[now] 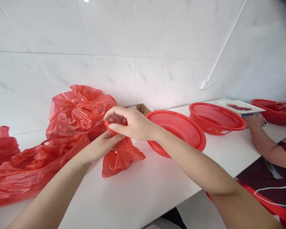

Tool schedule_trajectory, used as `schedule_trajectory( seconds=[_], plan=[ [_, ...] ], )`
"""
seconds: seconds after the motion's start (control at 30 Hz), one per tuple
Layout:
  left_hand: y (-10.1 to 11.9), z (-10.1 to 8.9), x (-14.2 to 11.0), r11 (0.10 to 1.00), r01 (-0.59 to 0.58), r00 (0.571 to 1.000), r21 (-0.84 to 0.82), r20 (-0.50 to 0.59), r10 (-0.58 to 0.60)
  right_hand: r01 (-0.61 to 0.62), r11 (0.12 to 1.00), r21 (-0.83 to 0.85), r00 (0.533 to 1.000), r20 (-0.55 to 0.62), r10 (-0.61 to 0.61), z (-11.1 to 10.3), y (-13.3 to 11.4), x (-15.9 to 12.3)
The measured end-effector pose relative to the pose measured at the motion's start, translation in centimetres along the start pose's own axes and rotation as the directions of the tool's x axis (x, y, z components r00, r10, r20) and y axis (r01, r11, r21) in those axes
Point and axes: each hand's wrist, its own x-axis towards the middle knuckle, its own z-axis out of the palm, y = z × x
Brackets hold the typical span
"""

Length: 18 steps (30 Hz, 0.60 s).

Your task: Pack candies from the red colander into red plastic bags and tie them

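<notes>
A small red plastic bag (120,159) hangs bunched between my two hands, its lower part touching or just over the white table. My left hand (103,144) grips the bag's gathered neck from the left, with some fingers hidden behind the plastic. Over the top, my right hand (130,122) pinches the bag's upper end, its fingers curled in. What the bag contains cannot be seen. Just right of the bag stands a red mesh basket (181,127), partly covered by my right forearm.
Large crumpled red bags (78,111) lie at left against the tiled wall. A cardboard box (143,108) sits behind my hands. Another red basket (216,117) is further right, near a scale (240,107). A co-worker's hand (254,121) rests at the scale, close to a third basket (274,116).
</notes>
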Motion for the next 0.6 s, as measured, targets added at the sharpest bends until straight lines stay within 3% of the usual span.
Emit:
schedule_trajectory(
  seconds=[0.07,0.13,0.23,0.4,0.5,0.6],
  plan=[
    [-0.6,-0.7,0.2,0.996,0.019,1.000,-0.086,-0.022,-0.021,-0.097,0.995,-0.016,0.994,-0.045,0.096,0.3,0.8,-0.3],
    [-0.8,-1.3,0.2,0.989,0.031,0.999,-0.142,-0.002,-0.032,-0.184,0.981,0.059,0.983,-0.004,0.184,0.4,1.8,-0.8],
    [-0.7,-1.9,0.2,0.988,0.029,0.999,-0.149,0.034,-0.024,-0.226,0.954,0.196,0.974,0.044,0.222,0.5,3.1,-1.2],
    [-1.0,-2.5,0.4,0.980,-0.020,0.999,-0.196,0.029,0.026,-0.167,0.957,0.238,0.978,-0.084,0.192,1.3,4.0,-1.2],
    [-1.2,-2.8,0.5,0.979,-0.025,0.998,-0.200,0.054,0.036,-0.095,0.977,0.193,0.967,-0.215,0.137,1.8,2.8,-1.8],
    [-0.9,-3.3,0.2,0.985,-0.040,0.992,-0.169,0.114,0.060,-0.015,0.966,0.257,0.973,-0.219,0.073,2.3,1.4,-2.7]
  ],
)
